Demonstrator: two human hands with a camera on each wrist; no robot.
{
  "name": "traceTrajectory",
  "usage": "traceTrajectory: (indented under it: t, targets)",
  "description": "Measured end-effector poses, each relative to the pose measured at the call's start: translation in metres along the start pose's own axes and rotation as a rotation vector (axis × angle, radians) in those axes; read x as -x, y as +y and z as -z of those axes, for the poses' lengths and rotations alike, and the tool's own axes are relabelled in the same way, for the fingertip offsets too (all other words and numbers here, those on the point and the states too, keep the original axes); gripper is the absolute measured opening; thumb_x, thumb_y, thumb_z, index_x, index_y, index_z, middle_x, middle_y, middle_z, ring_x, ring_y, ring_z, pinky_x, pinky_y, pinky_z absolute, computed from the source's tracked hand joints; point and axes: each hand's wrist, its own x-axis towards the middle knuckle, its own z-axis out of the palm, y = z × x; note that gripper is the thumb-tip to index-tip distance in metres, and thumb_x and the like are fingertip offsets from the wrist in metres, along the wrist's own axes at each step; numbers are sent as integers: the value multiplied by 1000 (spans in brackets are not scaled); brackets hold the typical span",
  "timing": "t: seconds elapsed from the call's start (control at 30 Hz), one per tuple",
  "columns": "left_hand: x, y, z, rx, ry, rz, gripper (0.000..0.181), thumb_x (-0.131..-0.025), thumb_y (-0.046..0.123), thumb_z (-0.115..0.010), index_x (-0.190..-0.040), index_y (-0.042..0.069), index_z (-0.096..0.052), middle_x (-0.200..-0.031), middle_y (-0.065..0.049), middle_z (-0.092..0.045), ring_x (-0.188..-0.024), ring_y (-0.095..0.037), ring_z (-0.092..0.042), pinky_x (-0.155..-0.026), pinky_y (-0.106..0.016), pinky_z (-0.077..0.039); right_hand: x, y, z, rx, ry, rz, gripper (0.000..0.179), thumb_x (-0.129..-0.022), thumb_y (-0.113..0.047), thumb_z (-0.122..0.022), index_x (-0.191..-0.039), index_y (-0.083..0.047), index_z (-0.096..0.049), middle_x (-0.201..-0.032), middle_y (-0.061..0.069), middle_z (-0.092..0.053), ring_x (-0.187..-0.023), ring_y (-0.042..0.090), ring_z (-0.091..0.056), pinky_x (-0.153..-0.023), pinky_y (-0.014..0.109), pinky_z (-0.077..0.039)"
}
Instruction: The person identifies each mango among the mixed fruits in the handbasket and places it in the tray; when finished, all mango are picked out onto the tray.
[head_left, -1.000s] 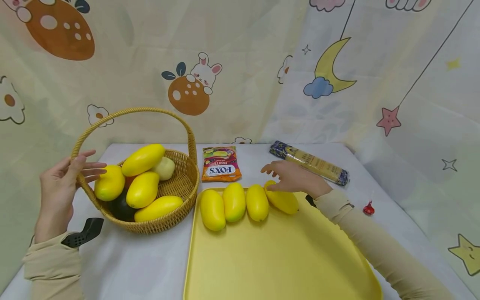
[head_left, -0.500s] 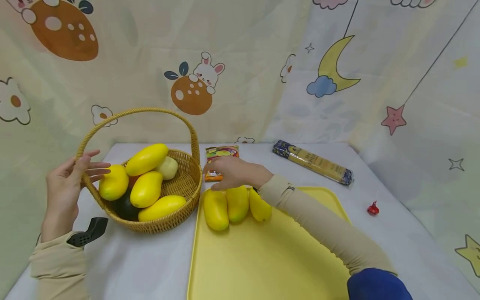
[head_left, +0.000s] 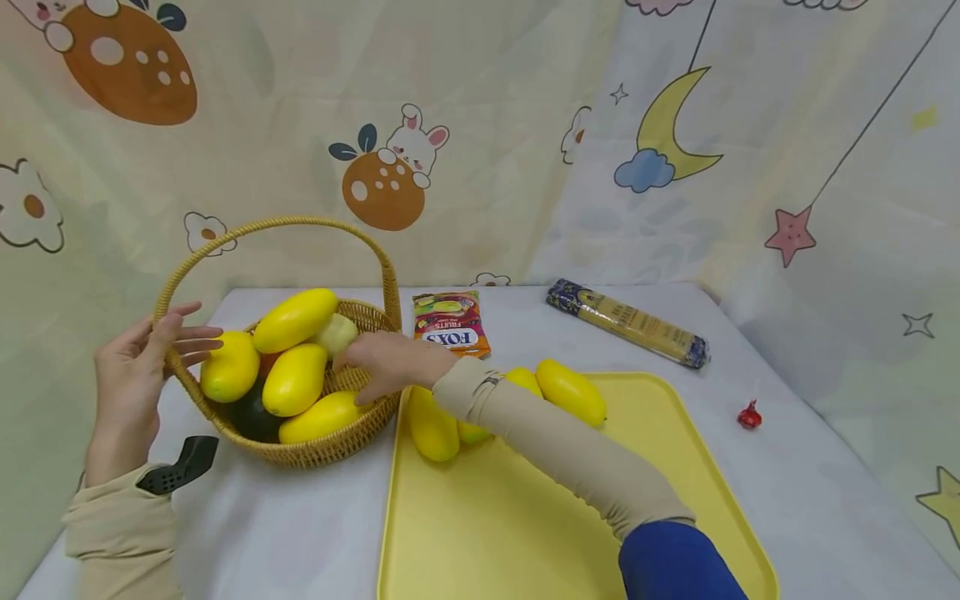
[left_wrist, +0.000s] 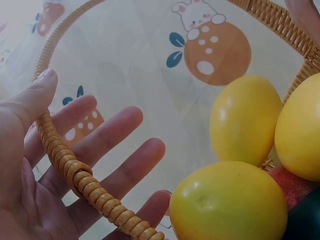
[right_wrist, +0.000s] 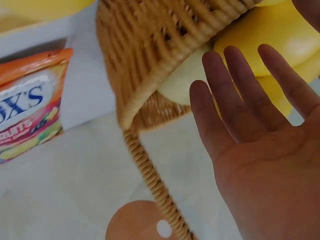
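My left hand [head_left: 131,387] rests at the left side of the basket's handle [head_left: 273,223], with the handle crossing between the thumb and straight fingers [left_wrist: 125,167]. The wicker basket [head_left: 300,454] contains several yellow mangoes [head_left: 295,381], a pale round fruit [head_left: 337,335], a dark green fruit [head_left: 252,412] and a partly hidden reddish fruit [left_wrist: 290,185]. Over the basket's right rim reaches my right hand [head_left: 393,362], holding nothing. Its fingers are spread close to the pale fruit and the lowest mango [head_left: 318,418]. The right wrist view shows its palm bare.
Several more mangoes [head_left: 573,392] lie along the back of the yellow tray [head_left: 510,533], partly covered by the right forearm. Behind the tray lie a Fox's candy bag [head_left: 452,321] and a long noodle packet [head_left: 630,322]. A red wrapped candy [head_left: 750,415] lies at right.
My right hand has left the rightmost mango on the tray, passed leftward over the others and come over the basket. The left hand stays at the handle.
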Motion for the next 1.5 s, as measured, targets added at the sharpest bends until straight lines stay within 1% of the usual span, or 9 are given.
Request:
traceTrajectory:
  t: [0.27, 0.4, 0.5, 0.57, 0.73, 1.03, 1.27, 1.37, 1.5]
  targets:
    - [-1, 0, -1, 4, 1, 6, 38, -95, 28, -56, -127, 7, -61, -86, 6, -75, -76, -7, -71, -71, -11, -52, -18, -11, -11, 46, -56, 33, 56, -81, -35, -77, -130, -16, -59, -128, -4, -60, -115, 8, -55, -96, 15, -42]
    - [-1, 0, 0, -1, 3, 8, 39, -95, 28, -57, -127, 7, -61, -86, 7, -75, -75, -6, -71, -71, -11, -52, -23, -11, -16, 46, -64, 63, 49, -83, -35, -75, -125, -13, -62, -118, -4, -64, -101, 5, -56, -87, 12, -43]
    - [-1, 0, 0, -8, 6, 12, 39, -95, 29, -57, -127, 8, -61, -86, 7, -75, -75, -6, -71, -71, -11, -52, -25, -11, -19, 28, -86, 73, 45, -85, -33, -74, -123, -13, -63, -111, -4, -64, -90, 5, -53, -80, 11, -43]
    - [-1, 0, -1, -8, 5, 15, 39, -95, 29, -57, -127, 8, -61, -86, 7, -75, -75, -6, -71, -71, -10, -52, -26, -10, -20, 14, -98, 71, 44, -85, -33, -73, -123, -13, -63, -110, -4, -64, -87, 5, -51, -78, 12, -42]
    - [-2, 0, -1, 5, 1, 7, 39, -94, 30, -58, -126, 7, -62, -86, 6, -75, -75, -7, -71, -71, -11, -52, -28, -6, -21, -45, -111, 73, 44, -85, -31, -73, -124, -13, -63, -113, -4, -64, -90, 4, -53, -81, 10, -42]
    - [-1, -2, 1, 32, -13, 5, 39, -94, 28, -59, -126, 6, -62, -86, 4, -75, -75, -8, -72, -70, -12, -53, -34, -1, -31, -168, -178, 11, 50, -87, -26, -72, -133, -13, -57, -128, -3, -60, -110, 4, -54, -93, 9, -39]
    - [0, -2, -1, 15, -11, 12, 38, -94, 29, -58, -126, 7, -62, -86, 5, -75, -75, -8, -72, -71, -12, -53, -34, 2, -33, -178, -162, 31, 50, -86, -27, -73, -131, -13, -58, -126, -4, -61, -109, 4, -55, -93, 9, -39]
    - [-1, -2, 0, -5, -4, 13, 39, -95, 30, -57, -126, 8, -62, -86, 7, -75, -76, -7, -71, -70, -11, -53, -33, 2, -29, -186, -147, 46, 51, -84, -28, -75, -130, -13, -60, -124, -5, -63, -107, 3, -55, -90, 8, -39]
    - [-2, -1, 1, -2, -4, 17, 41, -94, 30, -57, -127, 7, -61, -86, 6, -75, -76, -7, -71, -70, -11, -53, -29, 4, -18, -215, -125, 34, 56, -80, -32, -78, -129, -14, -60, -121, -6, -63, -103, 3, -55, -88, 10, -41]
